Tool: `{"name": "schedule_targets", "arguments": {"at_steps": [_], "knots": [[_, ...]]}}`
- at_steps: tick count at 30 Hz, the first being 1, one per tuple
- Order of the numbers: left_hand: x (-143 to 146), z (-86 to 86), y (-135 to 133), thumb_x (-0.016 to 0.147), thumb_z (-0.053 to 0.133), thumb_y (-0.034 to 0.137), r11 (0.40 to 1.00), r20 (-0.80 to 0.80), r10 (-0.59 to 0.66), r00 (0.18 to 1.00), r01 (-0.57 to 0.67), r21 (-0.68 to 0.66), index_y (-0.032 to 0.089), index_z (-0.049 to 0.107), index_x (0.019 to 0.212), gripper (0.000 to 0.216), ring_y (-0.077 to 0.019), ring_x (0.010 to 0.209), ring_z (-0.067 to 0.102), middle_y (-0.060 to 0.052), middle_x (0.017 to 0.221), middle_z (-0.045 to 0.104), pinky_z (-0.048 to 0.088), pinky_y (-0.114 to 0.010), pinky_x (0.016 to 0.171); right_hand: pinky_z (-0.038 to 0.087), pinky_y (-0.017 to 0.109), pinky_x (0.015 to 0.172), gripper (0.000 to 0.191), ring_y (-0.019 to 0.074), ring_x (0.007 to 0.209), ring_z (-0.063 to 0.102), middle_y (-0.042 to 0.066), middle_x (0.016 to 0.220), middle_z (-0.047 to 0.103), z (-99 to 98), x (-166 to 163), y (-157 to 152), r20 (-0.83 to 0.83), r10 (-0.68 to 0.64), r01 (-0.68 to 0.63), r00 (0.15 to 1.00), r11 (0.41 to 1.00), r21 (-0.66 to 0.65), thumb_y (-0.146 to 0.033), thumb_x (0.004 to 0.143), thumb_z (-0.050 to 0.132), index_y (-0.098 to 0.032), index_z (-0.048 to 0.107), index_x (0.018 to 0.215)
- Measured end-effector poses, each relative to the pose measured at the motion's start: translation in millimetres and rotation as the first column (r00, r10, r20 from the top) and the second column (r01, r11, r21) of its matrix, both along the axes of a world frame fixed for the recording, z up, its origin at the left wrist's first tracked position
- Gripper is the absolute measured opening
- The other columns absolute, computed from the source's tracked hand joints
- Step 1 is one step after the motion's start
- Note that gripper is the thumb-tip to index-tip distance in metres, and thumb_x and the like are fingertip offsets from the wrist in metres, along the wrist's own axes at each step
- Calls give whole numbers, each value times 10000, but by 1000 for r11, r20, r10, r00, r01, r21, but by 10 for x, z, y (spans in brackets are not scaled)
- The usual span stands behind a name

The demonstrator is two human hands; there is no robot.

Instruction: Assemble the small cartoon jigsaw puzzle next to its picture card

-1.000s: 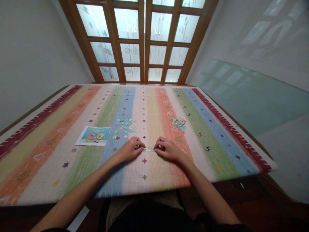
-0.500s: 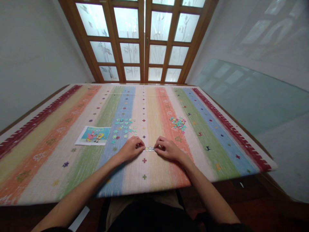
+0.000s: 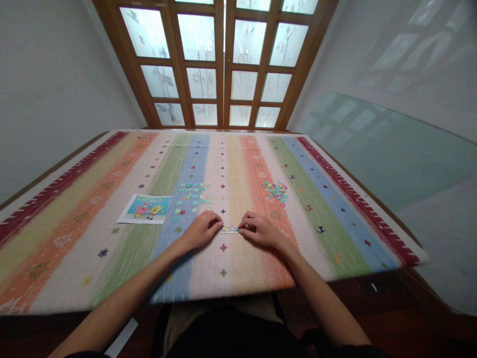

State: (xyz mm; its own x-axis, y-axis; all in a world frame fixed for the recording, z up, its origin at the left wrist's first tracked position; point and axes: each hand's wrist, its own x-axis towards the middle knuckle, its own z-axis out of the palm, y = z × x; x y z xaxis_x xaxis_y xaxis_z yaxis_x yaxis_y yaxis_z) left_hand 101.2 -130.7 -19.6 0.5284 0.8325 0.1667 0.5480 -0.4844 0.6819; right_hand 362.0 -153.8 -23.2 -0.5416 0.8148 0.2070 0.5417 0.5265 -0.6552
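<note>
A short strip of joined jigsaw pieces (image 3: 230, 229) lies on the striped tablecloth (image 3: 112, 238) between my two hands. My left hand (image 3: 202, 229) rests curled on the cloth with its fingertips pinching the strip's left end. My right hand (image 3: 258, 229) is curled the same way and pinches the strip's right end. Loose teal pieces (image 3: 192, 195) are scattered just beyond my left hand. A small heap of mixed pieces (image 3: 276, 190) sits beyond my right hand. A cartoon reference picture (image 3: 145, 208) lies flat to the left.
The table's near edge runs just below my forearms. A wooden door with frosted glass panes (image 3: 223, 64) stands behind the table's far edge. A sheet of glass (image 3: 391, 149) leans on the right wall. White paper (image 3: 121, 338) shows under the table at lower left.
</note>
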Motion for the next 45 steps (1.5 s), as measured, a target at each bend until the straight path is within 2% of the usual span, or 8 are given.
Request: {"name": "schedule_targets", "arguments": {"at_steps": [4,7,12,19,36,40,45], "knots": [[23,-23,-8,888,698,274,1000,-16,-16,1000,16,23,188,684,824,109,-190,762,557,-22,775,630,452,-341,757,468,272,697,109,139,737,599,39,905,643,-1,-8,-4,-16,-5,5,1000,1000,-13,-172,914,646,-180,754,908],[45,-41,-12,876,716,252,999,-20,-10,1000,11,44,192,676,797,107,-191,759,550,-18,760,614,446,-342,754,471,274,714,105,144,757,606,37,901,642,9,-13,-9,-15,-9,9,1000,1000,-11,-164,912,650,-182,753,897],[60,-66,-39,881,707,220,997,-15,4,1000,-3,83,191,659,793,104,-198,779,551,-16,764,594,446,-344,761,465,275,724,97,149,773,609,37,896,635,19,-18,-14,-14,-19,19,1000,1000,-5,-163,921,652,-177,740,882],[66,-75,-92,914,687,265,992,-23,7,1000,-4,130,196,641,819,126,-208,826,564,-18,811,594,457,-352,791,443,268,700,93,147,754,596,32,873,633,14,-26,-19,-13,-25,25,1000,1000,9,-150,912,657,-173,729,856],[80,-37,-87,965,597,343,995,-42,13,999,-9,95,197,619,809,215,-214,823,560,-35,818,601,456,-361,795,436,270,695,96,143,738,585,24,859,626,50,-38,-32,12,-24,24,1000,1000,13,-152,911,646,-177,712,846],[28,1,48,969,563,325,992,-40,25,999,-20,127,192,634,847,194,-219,834,573,-45,835,615,464,-375,828,435,272,706,103,144,745,582,22,860,621,60,-41,-45,7,-27,27,1000,1000,5,-156,921,638,-179,712,853],[-200,80,522,947,545,252,966,-76,146,986,-126,225,174,688,1000,171,-243,896,600,-68,886,631,467,-405,908,436,268,705,113,142,750,585,20,859,615,47,-42,-45,-3,-27,27,1000,1000,-6,-144,923,633,-178,710,848]]}}
